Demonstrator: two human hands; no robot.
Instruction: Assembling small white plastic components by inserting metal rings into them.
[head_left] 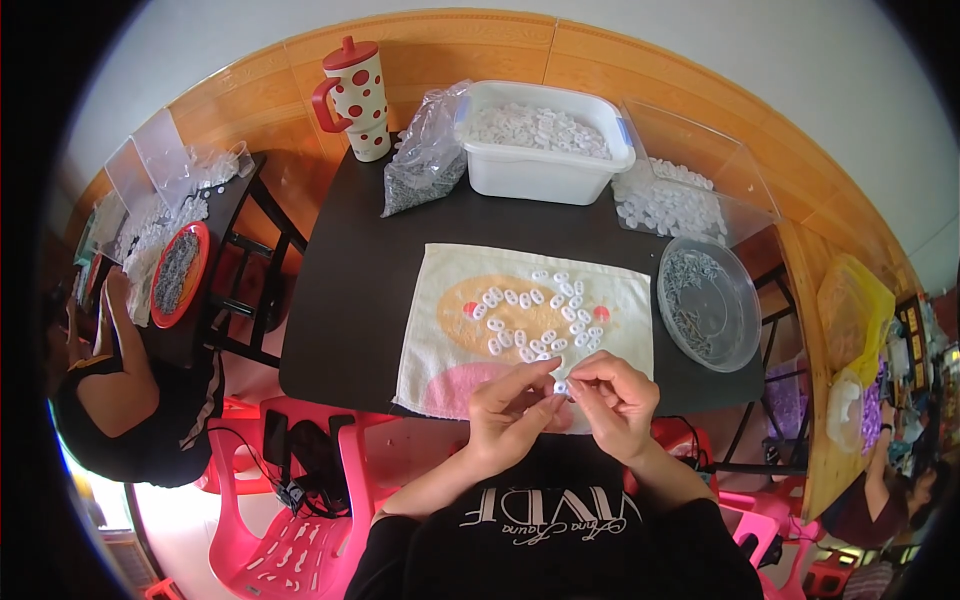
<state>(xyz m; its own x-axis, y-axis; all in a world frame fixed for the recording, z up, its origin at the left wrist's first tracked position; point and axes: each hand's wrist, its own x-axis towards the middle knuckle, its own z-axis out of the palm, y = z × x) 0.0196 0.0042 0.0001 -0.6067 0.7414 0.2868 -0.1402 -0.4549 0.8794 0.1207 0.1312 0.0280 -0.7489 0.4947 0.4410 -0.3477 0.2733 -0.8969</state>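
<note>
Close to my body, at the near edge of a cream cloth (430, 300), my left hand (512, 412) pinches a small white plastic piece (561, 388) between thumb and fingertips. My right hand (615, 402) is closed right beside it, thumb and forefinger together at the piece. Whether those fingers also hold a tiny part is too small to tell. Beyond my hands, several white oval pieces (527, 299) with two dark holes each lie scattered on the cloth.
A round clear tray (745, 345) of small grey metal parts sits right of the cloth. Along the back stand a spotted tumbler (360, 105), a bag (425, 165) of grey parts, a white tub (540, 180) and a clear box (735, 190). Another person (125, 400) works at the left.
</note>
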